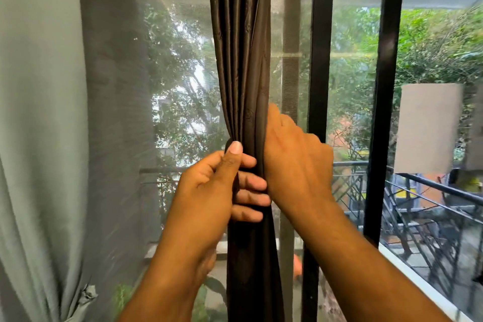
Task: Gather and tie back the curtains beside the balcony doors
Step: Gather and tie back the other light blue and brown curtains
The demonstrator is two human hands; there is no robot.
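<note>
No readable text, no labels, no brands, no numbers — nothing legible on any surface in view.

Hidden, cropped and blurred parts at the balcony door

The right hand has its fingertips tucked out of sight behind the dark curtain, whose top and hem run past the picture's edges. The pale curtain is cut off at left. A blurred pale rectangle covers whatever lies behind it outside.

Dark brown curtain — glossy, bunched into narrow vertical column, cinched at mid-height — hanging before balcony door mesh.
</note>
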